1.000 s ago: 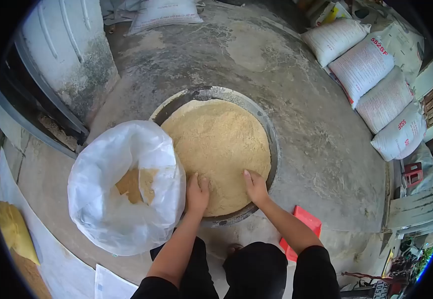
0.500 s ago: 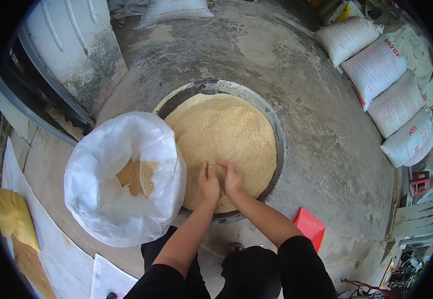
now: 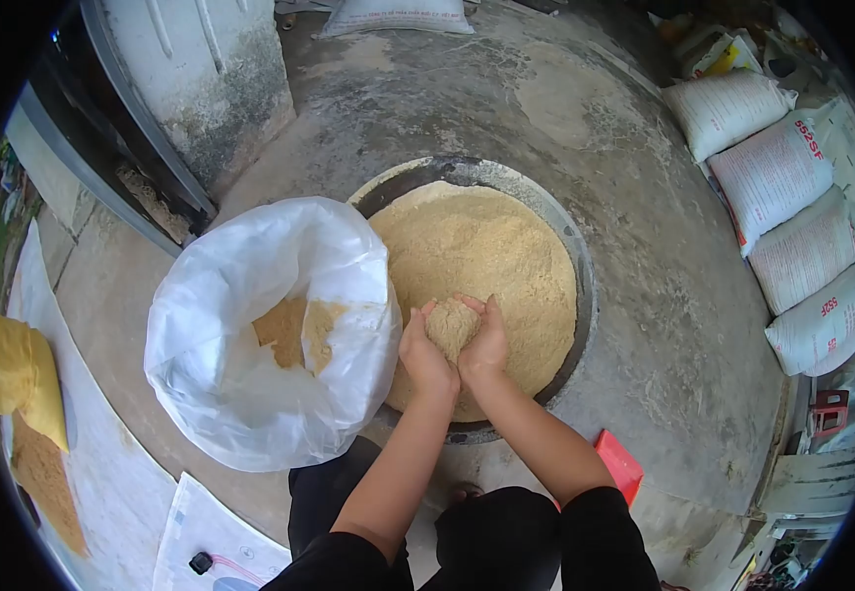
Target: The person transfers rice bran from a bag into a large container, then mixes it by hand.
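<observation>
A wide round basin (image 3: 581, 286) on the floor is full of pale yellow meal (image 3: 486, 236). Over its near part my left hand (image 3: 427, 353) and my right hand (image 3: 487, 340) are cupped together, touching at the heels. Between them they hold a heap of the meal (image 3: 452, 327). At the basin's left side stands an open white plastic sack (image 3: 221, 394), its rim spread wide, with darker yellow-brown meal (image 3: 283, 330) inside.
Several filled white sacks (image 3: 772, 177) line the right side. A red scoop-like object (image 3: 619, 465) lies right of my knees. At the far left are a yellow sack (image 3: 24, 369) and brown meal (image 3: 45, 483). Another white sack (image 3: 396, 14) lies at the top.
My hands have come together out of the meal and now cup a heap of it. The whole view has shifted, so the basin and the open sack appear further right.
</observation>
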Demonstrator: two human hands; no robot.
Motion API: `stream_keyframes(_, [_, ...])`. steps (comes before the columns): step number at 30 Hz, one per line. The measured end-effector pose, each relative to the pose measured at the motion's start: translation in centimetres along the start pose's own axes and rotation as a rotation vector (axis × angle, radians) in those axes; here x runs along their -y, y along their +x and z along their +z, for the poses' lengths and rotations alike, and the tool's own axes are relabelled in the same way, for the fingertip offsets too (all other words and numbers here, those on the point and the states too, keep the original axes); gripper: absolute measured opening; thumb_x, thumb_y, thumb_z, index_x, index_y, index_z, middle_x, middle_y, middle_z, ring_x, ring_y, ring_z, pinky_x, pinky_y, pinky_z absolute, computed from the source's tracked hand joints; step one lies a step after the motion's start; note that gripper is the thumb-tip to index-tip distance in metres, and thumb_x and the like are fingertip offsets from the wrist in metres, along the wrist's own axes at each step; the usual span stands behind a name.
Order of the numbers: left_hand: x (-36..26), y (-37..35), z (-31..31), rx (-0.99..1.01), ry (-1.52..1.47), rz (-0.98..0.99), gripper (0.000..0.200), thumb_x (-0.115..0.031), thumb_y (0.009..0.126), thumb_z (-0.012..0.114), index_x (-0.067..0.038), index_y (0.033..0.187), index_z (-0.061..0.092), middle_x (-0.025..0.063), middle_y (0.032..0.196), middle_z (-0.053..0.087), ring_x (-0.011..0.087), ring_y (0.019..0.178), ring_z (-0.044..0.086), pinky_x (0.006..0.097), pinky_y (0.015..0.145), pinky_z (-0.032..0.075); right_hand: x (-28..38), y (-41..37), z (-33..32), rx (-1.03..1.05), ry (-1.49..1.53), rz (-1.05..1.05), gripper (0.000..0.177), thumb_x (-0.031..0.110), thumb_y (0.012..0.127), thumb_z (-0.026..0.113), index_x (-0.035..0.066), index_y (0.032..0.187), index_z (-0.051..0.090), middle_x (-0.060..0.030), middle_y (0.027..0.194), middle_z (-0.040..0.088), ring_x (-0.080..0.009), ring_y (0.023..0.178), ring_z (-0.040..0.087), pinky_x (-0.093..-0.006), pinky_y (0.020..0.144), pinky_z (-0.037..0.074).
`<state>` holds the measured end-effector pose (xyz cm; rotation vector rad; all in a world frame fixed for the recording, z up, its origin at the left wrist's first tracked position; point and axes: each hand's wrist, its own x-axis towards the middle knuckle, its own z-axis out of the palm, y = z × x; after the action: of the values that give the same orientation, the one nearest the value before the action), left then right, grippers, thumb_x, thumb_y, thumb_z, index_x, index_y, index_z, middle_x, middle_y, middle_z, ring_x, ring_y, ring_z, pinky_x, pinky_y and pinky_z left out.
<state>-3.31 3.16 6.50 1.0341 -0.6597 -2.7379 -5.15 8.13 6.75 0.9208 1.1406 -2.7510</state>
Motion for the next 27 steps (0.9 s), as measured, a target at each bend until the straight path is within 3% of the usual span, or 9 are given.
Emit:
stream_keyframes(2, [-2.2, -1.1, 1.4, 0.003, 0.028, 0.143, 0.034, -0.025, 0.093, 0.042, 0.005, 0.099, 0.057, 0.0119, 0.099, 0.056, 0.0183, 0.091, 0.054, 0.0295, 0.081, 0.044, 0.8, -1.4, 2.4, 0.099, -0.05, -0.063, 0.046, 0.035, 0.093, 0.034, -0.004, 0.093, 0.059, -0.0157, 0.102, 0.057, -0.0242, 0.1, 0.05, -0.0366, 0.09, 0.04])
stream_keyframes(6, [-6.9, -1.6, 1.6, 0.004, -0.019, 0.317, 0.031, -0.024, 0.092, 0.044, 0.004, 0.097, 0.058, 0.0118, 0.1, 0.056, 0.0172, 0.091, 0.054, 0.0292, 0.081, 0.044, -0.9, -3.0, 6.7, 0.238, -0.09, -0.07, 0.047, 0.035, 0.093, 0.033, -0.004, 0.093, 0.06, -0.0154, 0.104, 0.057, -0.0235, 0.103, 0.048, -0.0364, 0.091, 0.039])
stream_keyframes(9, [-10.7, -2.0, 1.2, -0.036, -0.05, 0.412, 0.032, -0.024, 0.092, 0.043, 0.005, 0.097, 0.057, 0.0123, 0.1, 0.056, 0.0179, 0.091, 0.055, 0.03, 0.079, 0.046, -3.6, -4.0, 9.6, 0.334, -0.115, -0.077, 0.048, 0.034, 0.093, 0.035, -0.006, 0.092, 0.061, -0.0158, 0.101, 0.059, -0.0211, 0.093, 0.054, -0.0323, 0.085, 0.042])
stream_keyframes(13, [-13.9, -0.6, -1.1, -0.15, 0.009, 0.546, 0.038, -0.028, 0.093, 0.039, 0.006, 0.105, 0.052, 0.0124, 0.101, 0.055, 0.021, 0.094, 0.055, 0.0338, 0.083, 0.046, -6.8, -5.3, 12.3, 0.472, -0.261, -0.06, 0.051, 0.035, 0.093, 0.033, -0.006, 0.091, 0.062, -0.0148, 0.097, 0.06, -0.0209, 0.092, 0.054, -0.0313, 0.086, 0.041])
stream_keyframes(18, [-15.2, -0.1, -2.3, -0.245, 0.11, 0.601, 0.036, -0.025, 0.092, 0.04, 0.006, 0.106, 0.052, 0.0113, 0.103, 0.055, 0.0203, 0.099, 0.054, 0.032, 0.083, 0.045, -8.5, -5.1, 12.9, 0.576, -0.54, -0.127, 0.055, 0.04, 0.094, 0.032, -0.007, 0.091, 0.061, -0.0153, 0.096, 0.062, -0.0215, 0.092, 0.056, -0.0313, 0.088, 0.04])
stream_keyframes(20, [-14.4, 0.2, -2.5, -0.228, 0.363, 0.766, 0.028, -0.017, 0.091, 0.043, 0.005, 0.102, 0.055, 0.0114, 0.104, 0.056, 0.0199, 0.096, 0.054, 0.0308, 0.086, 0.042, -7.6, -4.5, 12.0, 0.582, -0.529, -0.137, 0.055, 0.04, 0.094, 0.032, -0.006, 0.091, 0.061, -0.016, 0.096, 0.062, -0.022, 0.095, 0.056, -0.0318, 0.09, 0.039])
stream_keyframes(22, [-13.9, -0.5, -2.0, -0.181, 0.464, 0.783, 0.027, -0.016, 0.091, 0.043, 0.005, 0.103, 0.056, 0.0115, 0.106, 0.056, 0.0193, 0.099, 0.053, 0.0303, 0.089, 0.04, -5.4, -3.6, 10.6, 0.604, -0.476, -0.121, 0.053, 0.038, 0.095, 0.031, -0.005, 0.09, 0.061, -0.0175, 0.099, 0.061, -0.023, 0.101, 0.055, -0.0341, 0.095, 0.036])
stream_keyframes(24, [-12.7, -0.7, -1.3, -0.117, 0.547, 0.8, 0.027, -0.015, 0.091, 0.043, 0.005, 0.104, 0.056, 0.0116, 0.108, 0.056, 0.0187, 0.101, 0.052, 0.0299, 0.092, 0.037, -2.0, -3.1, 8.8, 0.543, -0.452, -0.089, 0.051, 0.037, 0.095, 0.03, -0.004, 0.09, 0.059, -0.0181, 0.099, 0.061, -0.0238, 0.1, 0.055, -0.0351, 0.092, 0.038])
stream_keyframes(27, [-9.4, -1.2, -0.4, -0.004, 0.51, 0.768, 0.026, -0.013, 0.09, 0.045, 0.005, 0.106, 0.057, 0.0122, 0.111, 0.056, 0.0175, 0.106, 0.05, 0.0294, 0.094, 0.036, 1.8, 0.0, 3.3, 0.292, -0.466, -0.09, 0.05, 0.041, 0.095, 0.029, -0.001, 0.089, 0.055, -0.0177, 0.095, 0.061, -0.0242, 0.096, 0.056, -0.0352, 0.087, 0.039])
